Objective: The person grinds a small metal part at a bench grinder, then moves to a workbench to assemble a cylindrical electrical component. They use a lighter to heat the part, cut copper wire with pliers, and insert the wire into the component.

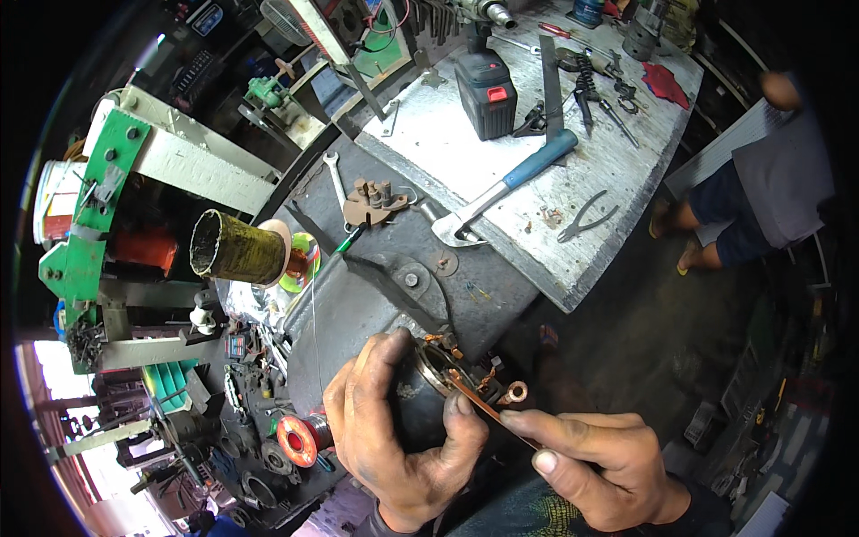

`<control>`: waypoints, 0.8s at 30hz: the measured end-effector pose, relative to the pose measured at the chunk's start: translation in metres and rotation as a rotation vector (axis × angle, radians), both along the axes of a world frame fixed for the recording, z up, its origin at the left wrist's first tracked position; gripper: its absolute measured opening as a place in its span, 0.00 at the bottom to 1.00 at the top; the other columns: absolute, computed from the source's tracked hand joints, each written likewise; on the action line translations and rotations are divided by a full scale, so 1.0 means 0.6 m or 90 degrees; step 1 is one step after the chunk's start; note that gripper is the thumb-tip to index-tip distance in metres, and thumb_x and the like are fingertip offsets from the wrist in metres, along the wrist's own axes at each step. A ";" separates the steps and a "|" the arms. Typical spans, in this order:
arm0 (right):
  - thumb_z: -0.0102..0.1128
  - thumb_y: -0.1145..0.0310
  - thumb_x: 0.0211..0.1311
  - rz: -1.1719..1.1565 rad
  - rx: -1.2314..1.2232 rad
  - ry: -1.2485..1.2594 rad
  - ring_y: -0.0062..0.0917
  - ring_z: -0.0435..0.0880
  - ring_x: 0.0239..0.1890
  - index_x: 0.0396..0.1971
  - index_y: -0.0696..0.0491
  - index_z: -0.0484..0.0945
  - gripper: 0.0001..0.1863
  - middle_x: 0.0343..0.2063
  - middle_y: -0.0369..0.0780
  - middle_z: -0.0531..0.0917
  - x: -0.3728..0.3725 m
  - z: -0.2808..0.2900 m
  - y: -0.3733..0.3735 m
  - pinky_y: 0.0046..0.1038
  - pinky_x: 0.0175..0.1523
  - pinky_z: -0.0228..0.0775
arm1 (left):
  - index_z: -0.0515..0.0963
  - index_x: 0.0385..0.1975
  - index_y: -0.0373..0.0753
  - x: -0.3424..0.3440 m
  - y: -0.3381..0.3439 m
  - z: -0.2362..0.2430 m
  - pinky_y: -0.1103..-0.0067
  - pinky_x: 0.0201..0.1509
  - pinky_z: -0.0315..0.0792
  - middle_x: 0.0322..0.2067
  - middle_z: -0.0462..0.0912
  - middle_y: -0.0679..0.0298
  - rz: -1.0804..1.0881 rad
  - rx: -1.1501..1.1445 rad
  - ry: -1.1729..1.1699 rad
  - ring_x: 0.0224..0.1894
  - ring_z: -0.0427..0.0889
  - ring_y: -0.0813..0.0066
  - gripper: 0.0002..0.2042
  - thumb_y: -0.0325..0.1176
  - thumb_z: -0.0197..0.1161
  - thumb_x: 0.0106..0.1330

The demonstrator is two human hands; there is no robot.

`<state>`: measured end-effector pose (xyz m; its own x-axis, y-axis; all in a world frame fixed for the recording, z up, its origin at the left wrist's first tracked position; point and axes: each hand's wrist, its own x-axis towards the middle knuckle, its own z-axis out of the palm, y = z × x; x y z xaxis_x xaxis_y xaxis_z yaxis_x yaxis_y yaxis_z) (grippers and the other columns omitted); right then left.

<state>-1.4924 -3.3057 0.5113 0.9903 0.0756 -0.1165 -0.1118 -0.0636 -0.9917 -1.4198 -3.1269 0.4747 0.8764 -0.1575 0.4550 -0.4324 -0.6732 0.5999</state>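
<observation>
In my left hand point(403, 438) is a round, dark metal motor part point(413, 394) with a pale rim, the fingers curled around its side. Copper leads and a copper ring terminal point(516, 392) stick out of its open end. My right hand point(608, 456) pinches a thin, flat copper strip point(490, 410) between thumb and index finger. The strip's far end reaches the open end of the part, close to my left thumb. Whether it is joined there I cannot tell. My hands hide much of the part's body.
A hammer point(523, 170) with a blue handle lies across a pale board point(591, 224), with pliers point(586, 217) and a cordless tool point(485, 94) nearby. At the left are a spool of copper wire point(302, 440) and a green-and-white frame point(107, 188). Another person point(756, 192) stands at right.
</observation>
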 end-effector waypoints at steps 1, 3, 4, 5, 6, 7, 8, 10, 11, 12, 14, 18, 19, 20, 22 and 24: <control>0.59 0.78 0.68 -0.019 -0.004 -0.038 0.30 0.91 0.39 0.58 0.70 0.78 0.20 0.42 0.55 0.88 0.000 -0.001 0.001 0.25 0.44 0.80 | 0.79 0.54 0.30 0.000 0.000 0.000 0.65 0.59 0.73 0.48 0.84 0.49 -0.001 0.000 0.001 0.48 0.81 0.51 0.29 0.38 0.73 0.52; 0.60 0.78 0.68 -0.056 -0.017 -0.121 0.30 0.91 0.39 0.58 0.70 0.77 0.20 0.42 0.56 0.88 0.007 -0.009 0.007 0.25 0.44 0.80 | 0.79 0.54 0.30 0.002 0.000 0.001 0.65 0.59 0.72 0.48 0.84 0.50 -0.011 -0.002 -0.001 0.48 0.81 0.51 0.29 0.38 0.73 0.52; 0.59 0.77 0.70 -0.066 0.013 -0.087 0.25 0.87 0.32 0.59 0.69 0.77 0.20 0.37 0.53 0.88 0.003 -0.002 0.008 0.23 0.37 0.76 | 0.79 0.54 0.30 0.002 0.001 0.002 0.65 0.59 0.72 0.48 0.84 0.50 -0.016 -0.002 -0.004 0.48 0.81 0.51 0.29 0.37 0.73 0.52; 0.58 0.76 0.71 -0.078 0.044 -0.054 0.20 0.83 0.25 0.59 0.69 0.78 0.20 0.32 0.50 0.87 0.005 -0.006 0.013 0.21 0.31 0.72 | 0.78 0.54 0.30 0.004 0.002 0.003 0.65 0.59 0.72 0.48 0.84 0.50 -0.016 -0.004 -0.007 0.48 0.81 0.51 0.29 0.37 0.73 0.52; 0.58 0.76 0.71 -0.076 0.110 0.048 0.16 0.79 0.22 0.59 0.69 0.77 0.20 0.29 0.46 0.86 -0.001 0.001 0.012 0.20 0.28 0.68 | 0.78 0.55 0.30 0.002 0.002 0.005 0.65 0.58 0.72 0.48 0.84 0.50 -0.017 0.006 0.002 0.48 0.81 0.51 0.29 0.37 0.73 0.52; 0.57 0.75 0.72 -0.082 0.155 0.094 0.14 0.74 0.20 0.61 0.68 0.76 0.21 0.26 0.43 0.82 -0.004 0.003 0.014 0.19 0.26 0.64 | 0.78 0.54 0.30 0.004 0.004 0.006 0.65 0.58 0.72 0.48 0.85 0.50 -0.021 0.012 -0.002 0.48 0.82 0.51 0.29 0.36 0.73 0.51; 0.56 0.74 0.73 -0.092 0.201 0.141 0.12 0.69 0.18 0.62 0.68 0.75 0.22 0.22 0.39 0.79 -0.006 0.004 0.015 0.18 0.24 0.59 | 0.78 0.54 0.30 0.004 0.003 0.008 0.64 0.58 0.72 0.48 0.85 0.50 -0.022 0.011 -0.001 0.48 0.82 0.51 0.29 0.36 0.73 0.51; 0.54 0.73 0.74 -0.108 0.253 0.189 0.10 0.64 0.15 0.64 0.68 0.73 0.23 0.18 0.36 0.75 -0.010 0.007 0.016 0.17 0.22 0.55 | 0.79 0.54 0.30 0.006 0.002 0.009 0.65 0.58 0.72 0.47 0.85 0.50 -0.026 0.012 -0.007 0.48 0.82 0.52 0.29 0.35 0.74 0.50; 0.54 0.73 0.74 -0.111 0.250 0.188 0.10 0.64 0.15 0.64 0.68 0.73 0.23 0.18 0.36 0.75 -0.014 0.009 0.016 0.18 0.22 0.55 | 0.79 0.54 0.31 0.007 0.001 0.009 0.65 0.57 0.73 0.47 0.85 0.51 -0.027 0.005 -0.007 0.48 0.82 0.52 0.29 0.35 0.74 0.50; 0.53 0.72 0.74 -0.115 0.246 0.186 0.10 0.64 0.15 0.64 0.68 0.73 0.23 0.18 0.36 0.75 -0.014 0.008 0.017 0.18 0.22 0.56 | 0.79 0.53 0.31 0.008 0.001 0.010 0.66 0.57 0.73 0.47 0.85 0.51 -0.026 0.006 -0.010 0.48 0.82 0.52 0.29 0.36 0.75 0.50; 0.53 0.72 0.75 -0.113 0.221 0.175 0.10 0.63 0.15 0.64 0.67 0.73 0.23 0.18 0.37 0.75 -0.016 0.009 0.017 0.18 0.22 0.56 | 0.80 0.52 0.32 0.007 0.001 0.012 0.67 0.57 0.73 0.46 0.85 0.51 -0.011 0.010 -0.010 0.48 0.83 0.53 0.28 0.37 0.76 0.51; 0.54 0.71 0.74 -0.116 0.204 0.183 0.11 0.63 0.13 0.63 0.67 0.74 0.23 0.18 0.38 0.74 -0.010 0.010 0.019 0.18 0.20 0.56 | 0.81 0.51 0.33 0.009 0.000 0.014 0.66 0.58 0.73 0.46 0.85 0.53 -0.008 -0.006 0.000 0.48 0.83 0.54 0.27 0.39 0.76 0.52; 0.54 0.71 0.74 -0.110 0.205 0.188 0.11 0.63 0.13 0.63 0.68 0.74 0.23 0.17 0.38 0.74 -0.008 0.009 0.018 0.18 0.20 0.56 | 0.81 0.50 0.33 0.009 0.001 0.015 0.66 0.58 0.73 0.46 0.85 0.53 -0.009 0.006 -0.002 0.48 0.83 0.54 0.27 0.40 0.76 0.52; 0.54 0.71 0.74 -0.122 0.245 0.156 0.11 0.63 0.13 0.62 0.67 0.75 0.22 0.18 0.38 0.74 -0.010 0.009 0.020 0.18 0.19 0.56 | 0.81 0.50 0.33 0.008 0.002 0.016 0.66 0.58 0.73 0.46 0.85 0.54 -0.001 0.018 0.001 0.48 0.83 0.54 0.26 0.40 0.76 0.52; 0.54 0.71 0.74 -0.127 0.199 0.176 0.12 0.64 0.13 0.62 0.68 0.75 0.22 0.18 0.38 0.74 -0.010 0.007 0.022 0.18 0.19 0.56 | 0.81 0.50 0.34 0.009 0.003 0.017 0.66 0.58 0.73 0.46 0.85 0.54 -0.003 0.015 0.003 0.48 0.83 0.54 0.26 0.40 0.76 0.52; 0.56 0.70 0.74 -0.151 0.181 0.205 0.12 0.65 0.13 0.62 0.68 0.75 0.23 0.17 0.38 0.74 -0.009 0.004 0.023 0.17 0.19 0.56 | 0.82 0.50 0.35 0.011 0.003 0.018 0.66 0.58 0.73 0.46 0.85 0.55 -0.004 0.007 0.007 0.48 0.83 0.54 0.26 0.40 0.76 0.51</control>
